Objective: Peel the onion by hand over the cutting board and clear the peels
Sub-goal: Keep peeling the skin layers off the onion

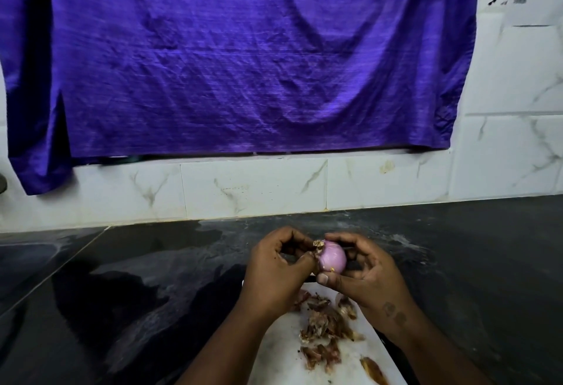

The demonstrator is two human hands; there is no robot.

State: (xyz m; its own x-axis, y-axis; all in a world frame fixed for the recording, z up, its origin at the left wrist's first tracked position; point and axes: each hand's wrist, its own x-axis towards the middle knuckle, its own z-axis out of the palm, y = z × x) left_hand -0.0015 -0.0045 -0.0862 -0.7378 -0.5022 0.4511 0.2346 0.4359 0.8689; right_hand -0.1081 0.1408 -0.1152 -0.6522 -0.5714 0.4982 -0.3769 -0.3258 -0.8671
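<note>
Two hands: met above the far end of the cutting board (283, 357), both curled about the onion (333, 259).
Left hand (274, 275): pinched a dry scrap of skin at the onion's left end.
Right hand (365, 275): gripped the onion, thumb on its near side, fingers wrapped over the far side.
Onion: pink, mostly bare, held in the air between the hands.
Peels (326, 329): brown heap on the board, between the forearms; one scrap apart, near right.
Board: white, on the dark bench (122, 293); forearms hid both its side edges.
Behind: purple cloth (243, 64) hung over the white tiled wall (253, 186).
</note>
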